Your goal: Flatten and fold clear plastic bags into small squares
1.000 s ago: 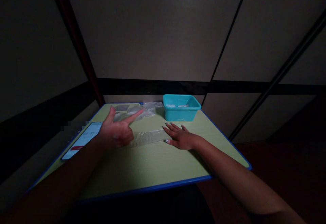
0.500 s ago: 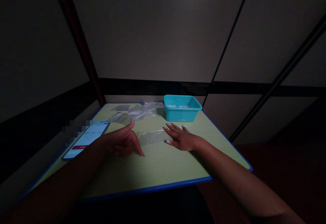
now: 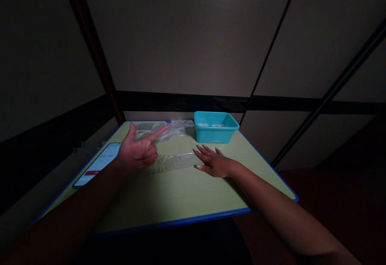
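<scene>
A clear plastic bag (image 3: 176, 162) lies flat in the middle of the light table. My right hand (image 3: 212, 162) rests with spread fingers at the bag's right end. My left hand (image 3: 140, 147) is raised over the left part of the table, between the bag and the phone, its thumb and index finger stretched out and the other fingers curled. Nothing shows between its fingers. Behind it, more clear plastic bags (image 3: 177, 130) lie along the back of the table, partly hidden by the hand.
A turquoise basket (image 3: 215, 135) with some pale items inside stands at the back right. A phone (image 3: 101, 163) with a lit screen lies on the left. The table (image 3: 181, 200) has a blue edge, and panelled walls rise behind.
My left hand has lifted and turned, its index finger now pointing up and right instead of down toward the table. My right hand has stayed in place.
</scene>
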A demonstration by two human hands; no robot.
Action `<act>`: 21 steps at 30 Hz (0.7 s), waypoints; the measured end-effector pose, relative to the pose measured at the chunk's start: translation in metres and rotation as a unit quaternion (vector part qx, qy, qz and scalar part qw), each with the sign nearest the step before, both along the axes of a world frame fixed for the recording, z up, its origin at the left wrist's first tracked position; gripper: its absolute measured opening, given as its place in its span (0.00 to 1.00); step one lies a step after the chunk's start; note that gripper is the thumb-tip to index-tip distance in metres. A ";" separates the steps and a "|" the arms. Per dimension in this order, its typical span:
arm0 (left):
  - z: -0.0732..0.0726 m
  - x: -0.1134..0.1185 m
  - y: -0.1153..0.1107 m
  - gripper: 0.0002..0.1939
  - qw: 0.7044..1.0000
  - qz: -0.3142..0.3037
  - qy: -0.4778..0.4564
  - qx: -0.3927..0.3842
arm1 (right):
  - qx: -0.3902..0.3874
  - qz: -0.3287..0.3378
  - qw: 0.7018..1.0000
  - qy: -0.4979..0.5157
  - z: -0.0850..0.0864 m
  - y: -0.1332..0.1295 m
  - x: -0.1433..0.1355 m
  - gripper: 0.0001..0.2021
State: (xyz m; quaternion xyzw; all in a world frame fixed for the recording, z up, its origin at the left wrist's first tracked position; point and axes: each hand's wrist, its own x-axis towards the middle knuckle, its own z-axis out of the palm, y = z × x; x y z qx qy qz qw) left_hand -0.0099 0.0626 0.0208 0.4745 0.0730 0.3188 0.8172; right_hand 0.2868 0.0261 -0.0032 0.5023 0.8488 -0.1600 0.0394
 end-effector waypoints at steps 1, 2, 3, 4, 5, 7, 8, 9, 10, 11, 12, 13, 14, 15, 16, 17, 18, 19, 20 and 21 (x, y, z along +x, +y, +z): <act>0.001 0.001 -0.001 0.42 1.000 0.003 0.000 -0.004 | 0.001 0.001 1.000 0.001 -0.001 0.000 0.000 0.36; 0.002 0.001 -0.002 0.42 1.000 0.006 0.003 -0.011 | 0.002 0.002 1.000 0.002 -0.001 0.001 0.000 0.36; 0.003 0.002 -0.003 0.42 1.000 0.012 0.009 -0.021 | 0.002 0.002 1.000 0.002 -0.001 0.001 0.001 0.36; 0.004 0.002 -0.005 0.43 0.999 0.021 0.017 -0.033 | 0.002 0.002 1.000 0.003 -0.002 0.001 0.001 0.36; 0.004 0.003 -0.006 0.44 0.998 0.028 0.024 -0.043 | 0.002 0.002 1.000 0.003 -0.002 0.001 0.001 0.36; 0.004 0.004 -0.008 0.45 0.997 0.039 0.032 -0.058 | 0.001 0.001 1.000 0.001 -0.001 0.001 0.001 0.36; 0.004 0.004 -0.008 0.44 0.996 0.047 0.035 -0.063 | 0.001 0.001 1.000 0.001 -0.001 0.001 0.001 0.36; 0.004 0.005 -0.007 0.44 0.995 0.059 0.035 -0.068 | 0.000 0.001 1.000 0.000 -0.001 0.001 0.000 0.37; 0.003 0.005 -0.006 0.42 0.994 0.077 0.031 -0.073 | 0.000 0.001 1.000 0.000 0.000 0.001 0.000 0.36; 0.003 0.004 -0.003 0.39 0.992 0.100 0.022 -0.076 | -0.001 0.002 1.000 0.000 0.000 0.001 0.000 0.36; 0.003 0.003 -0.001 0.36 0.988 0.129 0.010 -0.079 | -0.001 0.003 1.000 -0.001 0.000 0.001 0.000 0.36; 0.003 0.002 0.002 0.34 0.984 0.161 -0.005 -0.081 | -0.001 0.004 1.000 -0.002 0.000 0.000 0.000 0.36; 0.003 0.001 0.005 0.32 0.978 0.191 -0.022 -0.083 | 0.000 0.004 1.000 -0.004 0.000 0.000 0.000 0.36; 0.004 -0.001 0.007 0.31 0.972 0.214 -0.036 -0.087 | 0.000 0.003 1.000 -0.005 0.001 0.000 0.000 0.36; 0.004 -0.002 0.009 0.31 0.968 0.231 -0.046 -0.092 | 0.001 0.002 1.000 -0.006 0.001 -0.001 -0.001 0.36; 0.005 -0.003 0.010 0.30 0.965 0.239 -0.051 -0.097 | 0.001 0.001 1.000 -0.006 0.001 -0.001 -0.001 0.36; 0.004 -0.004 0.011 0.30 0.965 0.238 -0.052 -0.102 | 0.001 0.000 1.000 -0.005 0.002 -0.001 -0.001 0.36; 0.004 -0.005 0.011 0.29 0.967 0.229 -0.047 -0.103 | 0.001 -0.001 1.000 -0.005 0.002 -0.001 -0.002 0.36; 0.002 -0.005 0.011 0.29 0.972 0.211 -0.036 -0.100 | 0.000 -0.001 1.000 -0.004 0.002 -0.001 -0.002 0.36; 0.000 -0.005 0.010 0.29 0.978 0.185 -0.018 -0.093 | 0.000 -0.002 1.000 -0.005 0.002 -0.001 -0.002 0.36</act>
